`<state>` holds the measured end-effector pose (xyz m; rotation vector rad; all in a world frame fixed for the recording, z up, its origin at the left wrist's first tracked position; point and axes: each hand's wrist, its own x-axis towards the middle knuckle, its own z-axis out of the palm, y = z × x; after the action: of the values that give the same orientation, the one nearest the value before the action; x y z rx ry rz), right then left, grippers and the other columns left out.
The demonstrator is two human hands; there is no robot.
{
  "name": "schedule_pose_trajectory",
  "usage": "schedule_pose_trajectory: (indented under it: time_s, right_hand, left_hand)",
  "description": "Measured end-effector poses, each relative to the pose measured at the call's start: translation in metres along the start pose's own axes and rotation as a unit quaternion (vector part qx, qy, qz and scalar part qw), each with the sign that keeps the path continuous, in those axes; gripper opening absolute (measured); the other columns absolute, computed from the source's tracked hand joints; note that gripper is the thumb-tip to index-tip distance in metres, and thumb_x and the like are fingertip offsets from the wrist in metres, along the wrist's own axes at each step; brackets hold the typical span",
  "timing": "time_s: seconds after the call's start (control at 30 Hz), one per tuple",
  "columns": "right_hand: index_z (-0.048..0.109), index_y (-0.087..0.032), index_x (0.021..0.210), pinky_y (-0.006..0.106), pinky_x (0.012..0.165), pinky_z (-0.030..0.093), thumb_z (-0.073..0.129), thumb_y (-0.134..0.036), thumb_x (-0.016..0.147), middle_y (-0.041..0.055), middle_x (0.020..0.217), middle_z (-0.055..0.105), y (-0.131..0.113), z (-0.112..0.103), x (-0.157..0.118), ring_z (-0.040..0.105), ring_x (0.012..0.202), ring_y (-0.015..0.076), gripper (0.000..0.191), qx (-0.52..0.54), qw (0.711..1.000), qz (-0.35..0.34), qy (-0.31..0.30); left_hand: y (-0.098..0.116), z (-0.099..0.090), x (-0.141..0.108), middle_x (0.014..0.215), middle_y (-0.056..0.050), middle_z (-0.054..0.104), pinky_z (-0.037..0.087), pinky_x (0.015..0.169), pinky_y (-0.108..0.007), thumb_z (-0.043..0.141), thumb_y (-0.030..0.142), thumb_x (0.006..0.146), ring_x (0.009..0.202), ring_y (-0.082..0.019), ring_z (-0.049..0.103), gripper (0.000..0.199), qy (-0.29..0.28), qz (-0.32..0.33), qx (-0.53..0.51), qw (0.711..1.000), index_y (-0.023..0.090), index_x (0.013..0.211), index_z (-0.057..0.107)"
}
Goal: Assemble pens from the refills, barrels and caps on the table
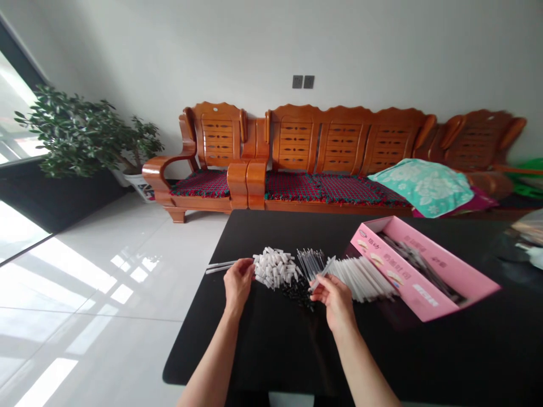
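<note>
My left hand (238, 282) is at the left edge of a pile of small white caps (275, 267), its fingers pinched together; whatever is between them is too small to make out. My right hand (335, 297) grips a clear pen tube (323, 272), which slants up to the right. Small black pieces (297, 290) lie between the hands. Behind them are thin dark refills (310, 260), and a row of whitish tubes (362, 278) lies just right of my right hand. Two slim white pens (219, 267) rest beyond my left hand, over the table's left edge.
A pink box (424, 271) holding dark pens stands at the right of the black table (271, 350). Beyond the table is a wooden sofa (297, 135) with a teal cloth (428, 183). A potted plant (85, 130) stands at the left by the window.
</note>
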<state>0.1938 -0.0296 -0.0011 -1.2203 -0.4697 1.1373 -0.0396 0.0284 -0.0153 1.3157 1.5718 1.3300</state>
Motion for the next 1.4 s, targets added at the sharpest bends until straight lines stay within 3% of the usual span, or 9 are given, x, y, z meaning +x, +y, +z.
schedule_pose_trajectory:
  time_s: [0.1,0.23,0.4,0.63,0.77,0.87,1.03,1.2,1.4]
  right_hand:
    - [0.065,-0.013,0.075,0.022,0.041,0.053,0.082,-0.034,0.060,0.0080,0.064,0.074,0.002,-0.003,-0.001,0.067,0.051,0.0169,0.030,-0.007,1.000,0.010,-0.006]
    - [0.066,-0.013,0.076,0.023,0.040,0.052,0.081,-0.037,0.062,0.0084,0.063,0.073,0.006,-0.001,-0.005,0.067,0.050,0.0183,0.033,-0.024,0.999,0.022,-0.038]
    - [0.066,-0.013,0.077,0.022,0.041,0.052,0.081,-0.039,0.063,0.0080,0.064,0.073,0.009,-0.003,-0.007,0.067,0.050,0.0173,0.033,-0.037,0.998,0.026,-0.046]
    - [0.065,-0.014,0.076,0.023,0.042,0.049,0.080,-0.040,0.065,0.0026,0.056,0.067,0.006,0.000,-0.015,0.063,0.047,0.0160,0.032,-0.038,0.996,0.023,-0.082]
    - [0.064,-0.014,0.078,0.023,0.042,0.047,0.075,-0.042,0.070,0.0035,0.058,0.068,0.001,0.005,-0.023,0.062,0.048,0.0158,0.031,-0.066,0.991,0.022,-0.111]
    - [0.065,-0.015,0.080,0.022,0.040,0.042,0.069,-0.044,0.075,0.0005,0.051,0.063,-0.002,0.009,-0.027,0.056,0.042,0.0138,0.030,-0.103,0.984,0.006,-0.145]
    - [0.070,-0.015,0.077,0.021,0.035,0.026,0.063,-0.045,0.078,-0.0065,0.039,0.044,-0.006,0.019,-0.034,0.036,0.034,0.0088,0.031,-0.190,0.966,-0.059,-0.165]
    - [0.070,-0.016,0.067,0.024,0.043,0.022,0.060,-0.036,0.080,-0.0051,0.046,0.042,-0.014,0.025,-0.042,0.035,0.044,0.0097,0.026,-0.283,0.928,-0.145,-0.197]
    - [0.068,-0.016,0.065,0.025,0.047,0.020,0.056,-0.030,0.081,-0.0052,0.047,0.039,-0.017,0.024,-0.045,0.033,0.047,0.0104,0.024,-0.319,0.912,-0.159,-0.205]
  left_hand:
    - [-0.011,-0.004,0.004,0.081,-0.005,0.071,0.050,0.068,-0.029,0.066,0.028,0.078,0.069,-0.019,0.065,0.015,0.004,0.048,0.109,0.993,0.020,0.088,0.073]
    - [-0.025,0.009,-0.006,0.092,-0.007,0.067,0.046,0.075,-0.030,0.067,0.025,0.079,0.079,-0.020,0.062,0.014,-0.032,0.108,0.235,0.965,0.018,0.091,0.072]
    - [-0.037,0.014,-0.014,0.095,-0.006,0.065,0.045,0.078,-0.028,0.061,0.013,0.081,0.087,-0.019,0.061,0.015,-0.063,0.129,0.267,0.953,0.019,0.093,0.068]
    - [-0.038,0.003,-0.015,0.087,-0.003,0.063,0.043,0.073,-0.027,0.061,0.015,0.081,0.082,-0.018,0.060,0.010,-0.090,0.140,0.262,0.950,0.021,0.085,0.068]
    - [-0.028,-0.007,-0.010,0.077,-0.002,0.064,0.043,0.069,-0.026,0.064,0.022,0.079,0.070,-0.016,0.059,0.006,-0.085,0.108,0.173,0.975,0.020,0.079,0.069]
    - [-0.015,-0.013,-0.006,0.067,-0.001,0.062,0.043,0.062,-0.025,0.069,0.034,0.077,0.062,-0.015,0.056,0.018,-0.096,0.038,0.020,0.994,0.018,0.082,0.070]
    - [0.008,-0.010,-0.007,0.074,-0.003,0.062,0.045,0.064,-0.022,0.075,0.041,0.073,0.065,-0.012,0.055,0.035,-0.151,-0.043,-0.248,0.956,0.014,0.094,0.071]
    - [0.018,0.001,-0.014,0.073,-0.001,0.060,0.044,0.065,-0.020,0.076,0.039,0.075,0.064,-0.008,0.053,0.030,-0.180,-0.084,-0.330,0.923,0.014,0.092,0.072]
    - [0.019,0.010,-0.017,0.078,-0.001,0.062,0.044,0.066,-0.019,0.076,0.040,0.076,0.065,-0.007,0.053,0.030,-0.197,-0.093,-0.336,0.916,0.014,0.092,0.073]
